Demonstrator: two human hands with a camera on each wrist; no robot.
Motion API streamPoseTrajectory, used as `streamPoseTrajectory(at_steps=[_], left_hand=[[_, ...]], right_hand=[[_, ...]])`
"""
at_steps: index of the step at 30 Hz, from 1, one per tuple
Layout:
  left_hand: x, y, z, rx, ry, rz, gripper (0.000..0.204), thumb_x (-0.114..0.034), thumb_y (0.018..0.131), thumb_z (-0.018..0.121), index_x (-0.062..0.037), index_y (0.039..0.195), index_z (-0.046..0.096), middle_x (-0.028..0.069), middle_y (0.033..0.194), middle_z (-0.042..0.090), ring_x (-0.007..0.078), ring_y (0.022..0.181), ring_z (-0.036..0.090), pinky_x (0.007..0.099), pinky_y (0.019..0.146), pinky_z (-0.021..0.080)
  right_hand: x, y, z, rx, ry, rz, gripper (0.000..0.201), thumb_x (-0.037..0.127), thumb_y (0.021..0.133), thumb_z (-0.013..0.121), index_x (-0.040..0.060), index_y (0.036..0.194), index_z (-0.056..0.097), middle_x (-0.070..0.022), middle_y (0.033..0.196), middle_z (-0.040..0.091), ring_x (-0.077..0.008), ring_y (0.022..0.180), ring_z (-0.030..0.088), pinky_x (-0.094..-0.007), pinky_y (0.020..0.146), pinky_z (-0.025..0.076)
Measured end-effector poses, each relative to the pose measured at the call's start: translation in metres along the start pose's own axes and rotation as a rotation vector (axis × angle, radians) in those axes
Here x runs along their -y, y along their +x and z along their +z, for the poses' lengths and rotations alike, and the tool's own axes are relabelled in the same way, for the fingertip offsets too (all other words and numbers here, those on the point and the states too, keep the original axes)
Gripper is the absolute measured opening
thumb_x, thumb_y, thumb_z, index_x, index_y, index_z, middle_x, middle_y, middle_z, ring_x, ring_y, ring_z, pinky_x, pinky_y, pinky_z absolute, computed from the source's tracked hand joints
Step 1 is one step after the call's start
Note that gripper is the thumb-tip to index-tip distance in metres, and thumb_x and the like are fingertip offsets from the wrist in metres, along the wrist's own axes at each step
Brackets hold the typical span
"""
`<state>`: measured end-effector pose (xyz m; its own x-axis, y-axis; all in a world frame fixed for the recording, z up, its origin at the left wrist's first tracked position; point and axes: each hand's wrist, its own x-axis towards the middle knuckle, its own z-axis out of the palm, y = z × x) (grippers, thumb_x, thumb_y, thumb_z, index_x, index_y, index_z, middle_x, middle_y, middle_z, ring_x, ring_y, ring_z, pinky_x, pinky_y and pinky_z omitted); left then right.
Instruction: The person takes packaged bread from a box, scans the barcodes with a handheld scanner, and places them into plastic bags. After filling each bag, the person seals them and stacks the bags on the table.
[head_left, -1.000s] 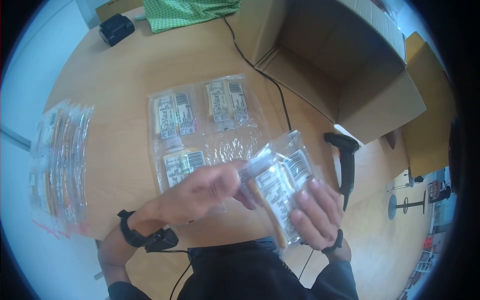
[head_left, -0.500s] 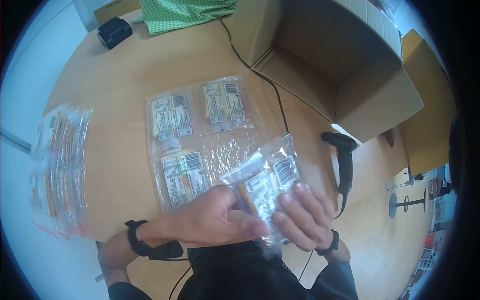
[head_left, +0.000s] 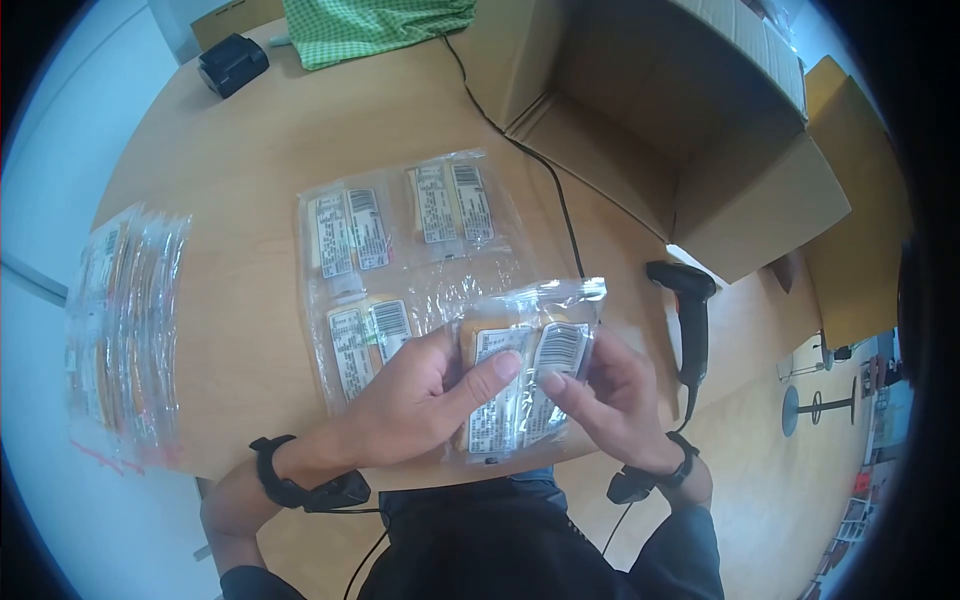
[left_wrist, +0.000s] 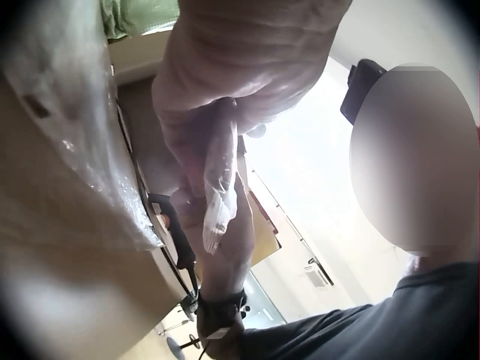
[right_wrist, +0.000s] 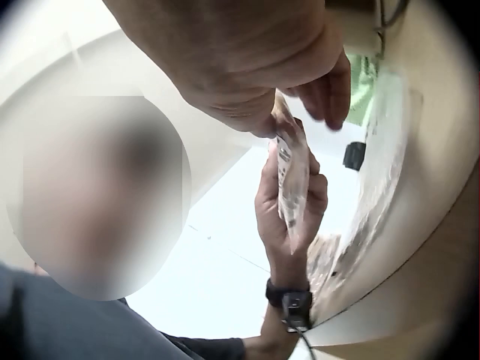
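A clear plastic packet point(head_left: 500, 425) holds two pale, bread-like pieces with printed labels, one bearing a barcode. Both hands hold it above the table's near edge. My left hand point(head_left: 400, 410) grips its left side, thumb across the front label and fingers behind. At the right side, my right hand point(head_left: 630, 410) has its thumb on the front near the barcode, with the fingers behind the packet's edge. The wrist views show the packet point(left_wrist: 220, 180) edge-on between the hands. Under and beyond it lies a large clear sheet of packets point(head_left: 347, 230), its near right part covered by the held packet.
A row of similar packets point(head_left: 125, 340) stands at the table's left. An open cardboard box point(head_left: 760, 210) sits at the back right, with a black handheld scanner point(head_left: 690, 320) before it. A cable point(head_left: 560, 190) runs beside the sheet. Farther back are a green checked cloth point(head_left: 380, 30) and a black device point(head_left: 233, 65).
The left hand has taken hold of the packet's left side. My right hand has shifted from fingers across the front to thumb in front, and the packet has turned more upright.
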<state>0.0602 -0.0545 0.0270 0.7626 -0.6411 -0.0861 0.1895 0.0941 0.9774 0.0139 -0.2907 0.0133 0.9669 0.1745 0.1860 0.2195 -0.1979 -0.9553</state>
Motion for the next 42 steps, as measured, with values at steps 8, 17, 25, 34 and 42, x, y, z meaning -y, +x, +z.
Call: streamPoseTrajectory(at_steps=[8,17,25,34,42], left_hand=[[0.013,0.007,0.002,-0.069,-0.036,0.124,0.05,-0.032,0.109,0.058,0.0045,0.142,0.051,0.0107,0.125,0.066,0.0123,0.114,0.062,0.0296,0.099,0.05],[0.016,0.006,0.0,-0.213,0.014,0.132,0.046,-0.03,0.111,0.053,0.0042,0.142,0.048,0.01,0.126,0.064,0.012,0.114,0.06,0.0302,0.099,0.049],[0.016,-0.001,0.005,-0.374,0.123,0.106,0.041,-0.031,0.11,0.055,0.0031,0.133,0.058,0.007,0.111,0.07,0.0093,0.097,0.064,0.0279,0.087,0.053],[0.014,0.0,-0.008,-0.472,-0.211,0.11,0.037,-0.026,0.109,0.058,0.0006,0.135,0.055,0.008,0.119,0.069,0.01,0.104,0.065,0.0288,0.09,0.056],[-0.003,-0.006,-0.021,-0.531,-0.201,0.145,0.036,-0.027,0.108,0.059,0.0006,0.132,0.054,0.0095,0.117,0.069,0.0123,0.104,0.069,0.0291,0.092,0.058]], right_hand=[[-0.009,0.004,0.017,-0.084,0.339,0.023,0.028,0.009,0.102,0.068,-0.0012,0.126,0.057,-0.0034,0.104,0.07,-0.0066,0.094,0.066,-0.0234,0.08,0.055],[-0.001,0.023,0.022,0.024,0.287,0.172,0.03,0.023,0.11,0.056,-0.0003,0.129,0.054,-0.0046,0.1,0.067,-0.0053,0.088,0.059,-0.0246,0.075,0.051],[0.0,0.029,0.043,0.019,0.175,0.11,0.037,0.031,0.111,0.053,-0.0017,0.128,0.056,-0.0033,0.094,0.066,-0.0061,0.082,0.056,-0.026,0.07,0.048],[0.02,-0.014,0.022,-0.083,-0.392,-0.365,0.027,0.014,0.101,0.064,-0.0041,0.121,0.061,-0.0157,0.1,0.071,-0.0188,0.083,0.07,-0.0298,0.071,0.053],[0.085,-0.028,0.029,0.048,-0.015,-0.893,0.021,0.012,0.098,0.064,-0.0025,0.111,0.073,-0.0149,0.1,0.076,-0.022,0.078,0.073,-0.0249,0.06,0.057]])
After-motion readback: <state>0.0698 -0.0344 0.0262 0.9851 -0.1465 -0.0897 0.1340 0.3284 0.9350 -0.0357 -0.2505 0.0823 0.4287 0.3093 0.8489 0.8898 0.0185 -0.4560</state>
